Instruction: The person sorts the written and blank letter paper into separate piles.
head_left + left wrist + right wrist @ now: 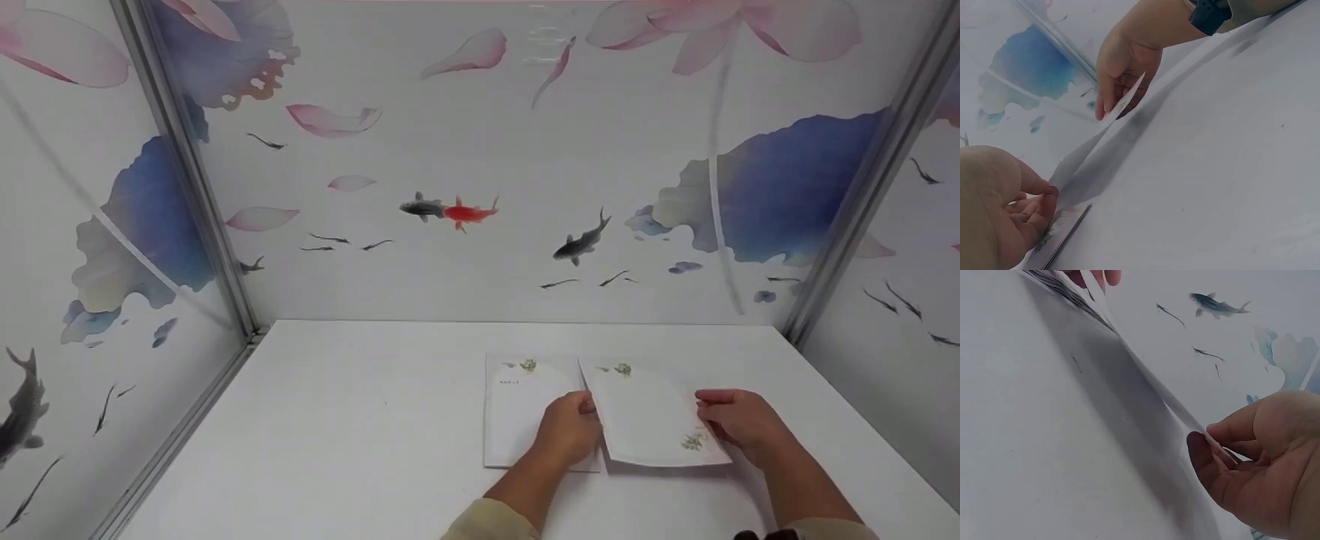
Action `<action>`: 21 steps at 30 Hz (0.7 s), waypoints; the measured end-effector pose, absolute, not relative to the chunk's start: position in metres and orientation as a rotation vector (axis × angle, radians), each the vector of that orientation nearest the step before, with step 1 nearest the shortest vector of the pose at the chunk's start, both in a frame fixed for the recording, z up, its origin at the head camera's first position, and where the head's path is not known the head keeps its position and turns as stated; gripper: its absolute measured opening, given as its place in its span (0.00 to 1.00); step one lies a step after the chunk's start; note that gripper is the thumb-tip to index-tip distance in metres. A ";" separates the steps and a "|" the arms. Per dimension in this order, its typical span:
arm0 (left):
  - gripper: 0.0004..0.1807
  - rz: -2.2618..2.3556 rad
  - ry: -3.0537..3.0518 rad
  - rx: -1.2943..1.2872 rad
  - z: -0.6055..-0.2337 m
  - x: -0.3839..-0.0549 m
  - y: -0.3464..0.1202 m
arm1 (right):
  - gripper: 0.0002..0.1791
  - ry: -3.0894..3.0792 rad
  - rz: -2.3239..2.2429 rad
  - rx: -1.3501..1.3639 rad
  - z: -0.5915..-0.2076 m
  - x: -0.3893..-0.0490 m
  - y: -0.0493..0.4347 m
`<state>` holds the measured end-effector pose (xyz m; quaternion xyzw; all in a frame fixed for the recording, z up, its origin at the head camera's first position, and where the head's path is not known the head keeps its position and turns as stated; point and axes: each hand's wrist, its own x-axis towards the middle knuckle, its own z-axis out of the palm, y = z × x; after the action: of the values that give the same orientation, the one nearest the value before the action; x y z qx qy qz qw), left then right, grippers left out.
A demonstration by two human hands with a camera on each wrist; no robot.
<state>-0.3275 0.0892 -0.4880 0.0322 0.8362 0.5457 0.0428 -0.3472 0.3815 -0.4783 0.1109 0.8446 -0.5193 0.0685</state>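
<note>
A sheet of paper [649,416] with green plant prints in two corners hangs slightly bowed just over the table, its shadow below. My left hand [570,429] pinches its left edge between thumb and fingers. At the opposite edge, my right hand [742,421] pinches the sheet, as the right wrist view shows with the thumb on one face and the fingers [1238,424] on the other. Beneath my left hand lies a pad of matching paper [517,420], with a short line of small writing near its top. The sheet overlaps the pad's right side.
The white table [337,435] stretches left of the pad. Printed panels with fish and lotus form a back wall [480,150] and side walls, joined by metal posts [187,172]. A dark band [1210,14] sits on the right wrist.
</note>
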 end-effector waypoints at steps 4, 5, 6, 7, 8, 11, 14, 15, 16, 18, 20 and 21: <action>0.27 1.631 2.517 0.126 -0.485 -0.325 0.087 | 0.30 2.543 -1.510 0.332 -0.478 -0.347 0.386; 0.28 1.620 2.512 0.137 -0.485 -0.325 0.086 | 0.30 2.544 -1.501 0.333 -0.478 -0.347 0.387; 0.29 1.606 2.512 0.151 -0.484 -0.325 0.086 | 0.30 2.544 -1.495 0.336 -0.478 -0.347 0.388; 0.29 1.590 2.517 0.162 -0.484 -0.324 0.086 | 0.31 2.546 -1.493 0.330 -0.478 -0.347 0.389; 0.29 1.575 2.522 0.171 -0.483 -0.324 0.086 | 0.31 2.543 -1.497 0.328 -0.478 -0.346 0.391; 0.29 1.543 2.524 0.174 -0.483 -0.324 0.087 | 0.32 2.522 -1.529 0.343 -0.477 -0.347 0.395; 0.29 1.524 2.521 0.176 -0.483 -0.324 0.086 | 0.33 2.517 -1.534 0.361 -0.475 -0.346 0.397; 0.29 1.520 2.521 0.179 -0.482 -0.323 0.086 | 0.33 2.517 -1.537 0.369 -0.474 -0.346 0.397; 0.29 1.518 2.520 0.182 -0.482 -0.323 0.086 | 0.33 2.519 -1.537 0.368 -0.473 -0.345 0.397; 0.28 1.517 2.518 0.194 -0.481 -0.322 0.085 | 0.32 2.525 -1.537 0.366 -0.471 -0.344 0.396; 0.28 1.528 2.508 0.201 -0.480 -0.321 0.084 | 0.32 2.534 -1.534 0.375 -0.471 -0.344 0.395; 0.28 1.534 2.505 0.202 -0.480 -0.321 0.083 | 0.32 2.539 -1.534 0.376 -0.471 -0.344 0.394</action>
<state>-0.3211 0.0829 -0.4796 0.0683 0.8467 0.5183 0.0985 -0.3437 0.3942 -0.4710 0.1255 0.8466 -0.5116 0.0755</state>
